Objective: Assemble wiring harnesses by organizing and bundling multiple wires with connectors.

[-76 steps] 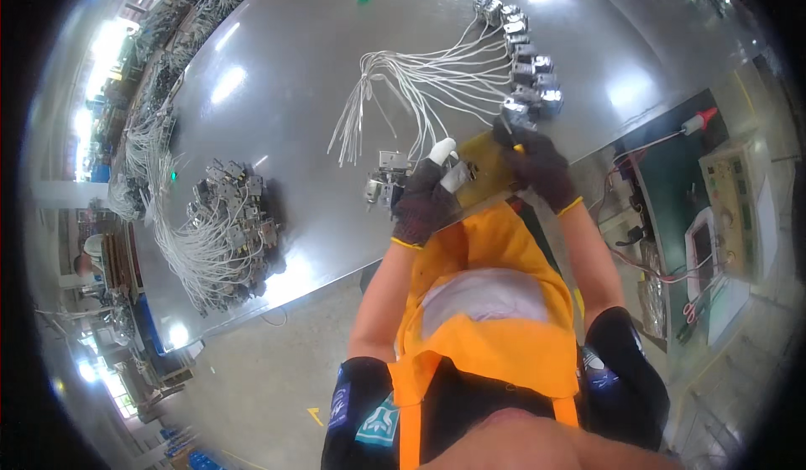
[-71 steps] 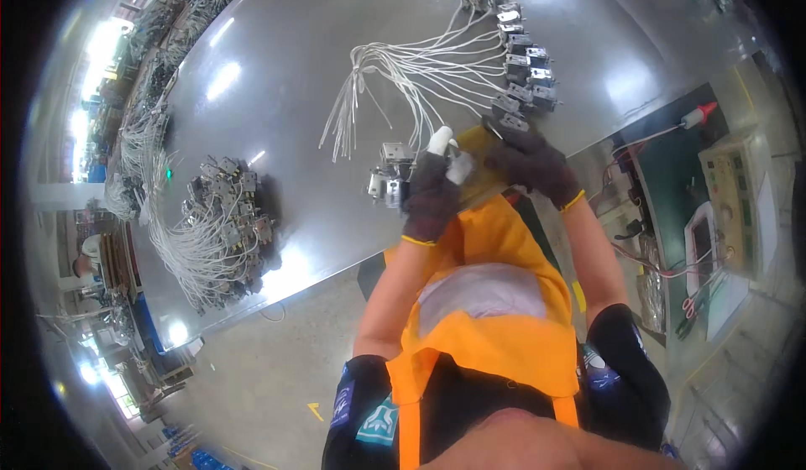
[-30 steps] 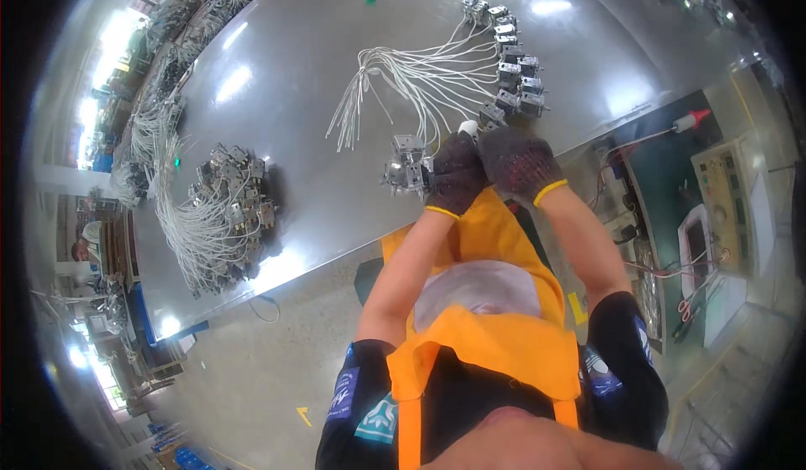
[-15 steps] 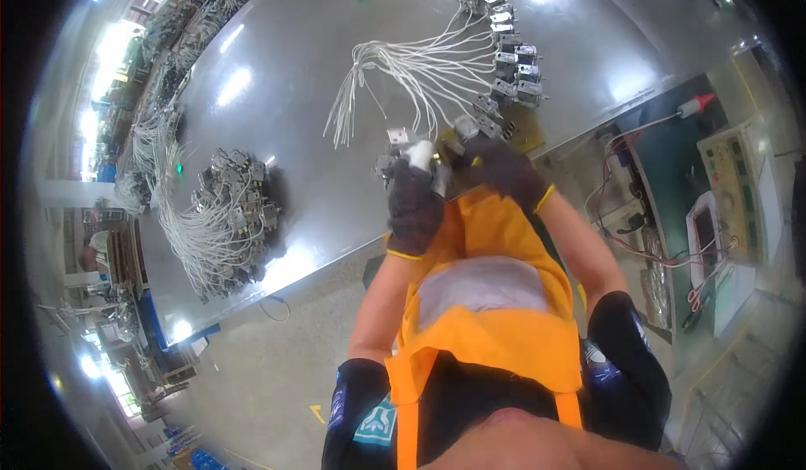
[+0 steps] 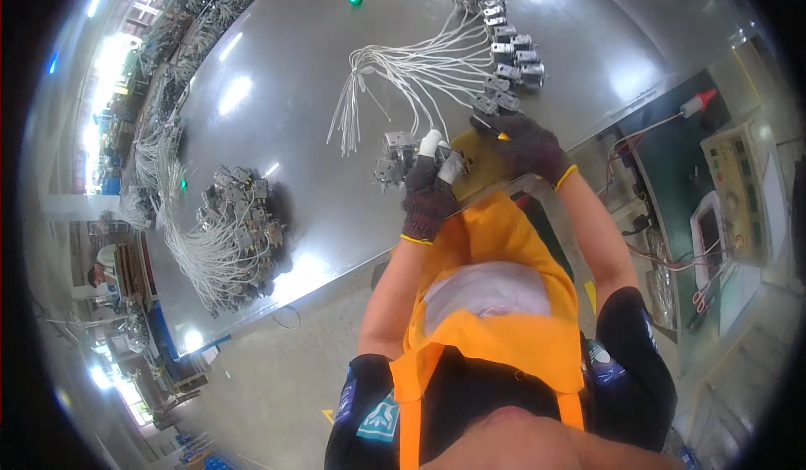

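Note:
My left hand (image 5: 430, 191), in a dark glove with pale covered fingertips, is closed on a small metal unit (image 5: 454, 161) with a white wire. Against those fingers lie several more silver metal units (image 5: 393, 158). To the right, my right hand (image 5: 531, 149), also gloved, is closed over a brass-coloured plate (image 5: 481, 166) at the table's edge. A thin dark piece with a yellow spot shows at its fingers; its kind is unclear. Beyond, white wires (image 5: 420, 60), gathered in a bundle, fan out to a curved row of metal units (image 5: 504, 49).
A heap of wired metal units (image 5: 239, 231) lies on the left of the shiny metal table (image 5: 294, 92). At the right stand an instrument box (image 5: 739, 180), a red-tipped probe (image 5: 698, 103) and scissors (image 5: 701, 298). More wired parts (image 5: 210, 21) line the far left.
My right hand has moved slightly right and away from the left hand, baring more of the brass-coloured plate. My left hand stays by the metal units, turned a little. The view has shifted slightly.

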{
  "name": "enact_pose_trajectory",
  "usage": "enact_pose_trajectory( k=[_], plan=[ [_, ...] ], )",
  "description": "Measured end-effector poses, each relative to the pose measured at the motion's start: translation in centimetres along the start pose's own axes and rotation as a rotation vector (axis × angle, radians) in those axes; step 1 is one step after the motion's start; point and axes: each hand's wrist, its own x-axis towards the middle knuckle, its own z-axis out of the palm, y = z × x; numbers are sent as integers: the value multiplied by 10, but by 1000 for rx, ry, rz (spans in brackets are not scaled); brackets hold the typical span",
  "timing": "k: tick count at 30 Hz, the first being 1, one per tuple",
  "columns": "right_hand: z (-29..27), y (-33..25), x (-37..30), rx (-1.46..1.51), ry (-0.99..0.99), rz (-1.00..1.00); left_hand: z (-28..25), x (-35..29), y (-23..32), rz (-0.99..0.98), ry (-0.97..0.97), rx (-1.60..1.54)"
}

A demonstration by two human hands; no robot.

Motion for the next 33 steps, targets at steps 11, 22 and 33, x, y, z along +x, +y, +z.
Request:
enact_pose_trajectory(
  k=[11,22,33],
  plan=[
    [-8,-10,-17,-407,-12,-205,32,7,11,164,17,752],
    [8,-72,-12,-836,-209,159,30,13,-16,409,-30,632],
    [3,-68,-19,-696,-232,106,31,14,23,240,-89,697]
  ],
)
